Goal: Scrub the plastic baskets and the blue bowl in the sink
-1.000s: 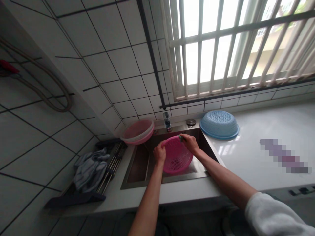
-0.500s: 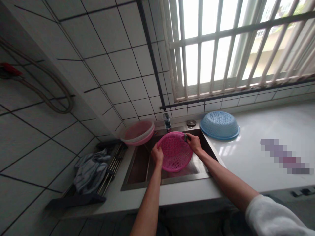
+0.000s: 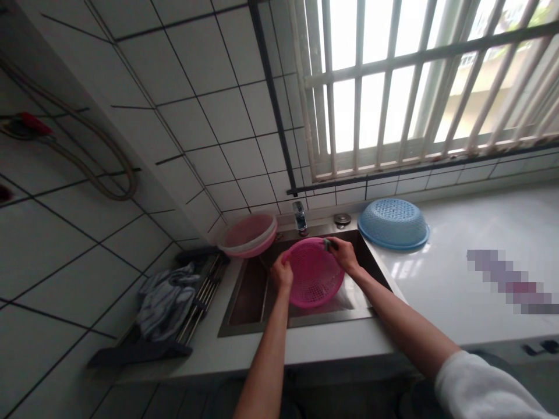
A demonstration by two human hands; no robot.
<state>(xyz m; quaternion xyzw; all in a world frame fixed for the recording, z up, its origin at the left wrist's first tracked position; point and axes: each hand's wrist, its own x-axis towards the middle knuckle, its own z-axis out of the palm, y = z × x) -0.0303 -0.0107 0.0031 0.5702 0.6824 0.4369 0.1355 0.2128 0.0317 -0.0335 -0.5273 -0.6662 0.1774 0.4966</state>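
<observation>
A bright pink plastic colander (image 3: 315, 279) is held over the steel sink (image 3: 244, 291), tilted so that its inside shows. My left hand (image 3: 282, 272) is closed on the colander's left rim. At the upper right rim, my right hand (image 3: 344, 255) is closed around a small dark-green pad (image 3: 327, 245), which looks like a scouring pad and touches the rim. Most of the pad is hidden by the fingers. Behind the colander stands the chrome faucet (image 3: 300, 217); I cannot tell whether water runs.
An upturned blue basket (image 3: 393, 224) lies on the white counter (image 3: 445, 291) right of the sink. Pink basins (image 3: 248, 235) rest at the sink's back left corner. A grey cloth (image 3: 168, 299) lies on a rack at the left. A drain plug (image 3: 342, 219) sits behind the sink.
The colander has tipped slightly in my hands, and my right hand with the pad has shifted a little along the rim. The whole view has moved slightly.
</observation>
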